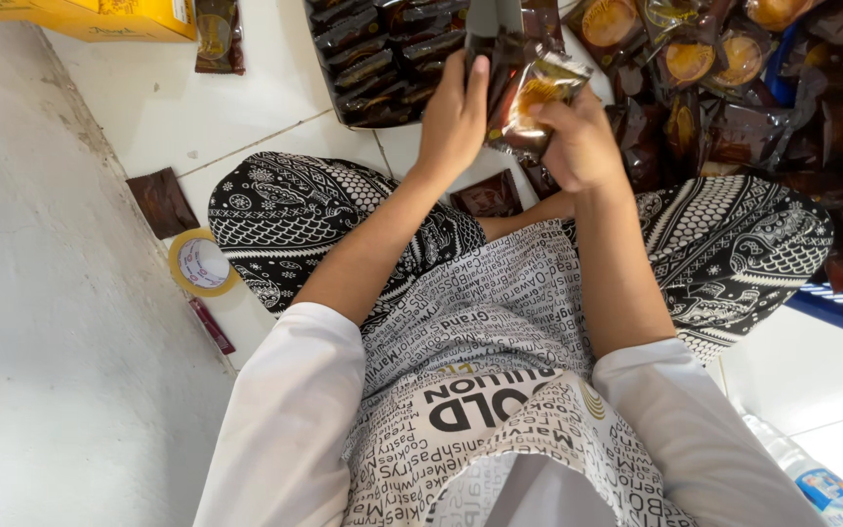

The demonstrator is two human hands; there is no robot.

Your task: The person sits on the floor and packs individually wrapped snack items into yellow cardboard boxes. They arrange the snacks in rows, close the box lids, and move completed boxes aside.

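Packet [529,102] gripped between both hands [519,127].

A home packing spot: tiled floor [197,107] strewn with wrapped snack packets [724,59].

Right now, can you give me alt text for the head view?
Both hands, left hand and right hand, hold a brown snack packet above the lap. A tray of dark packets lies ahead; a tape roll sits on the floor.
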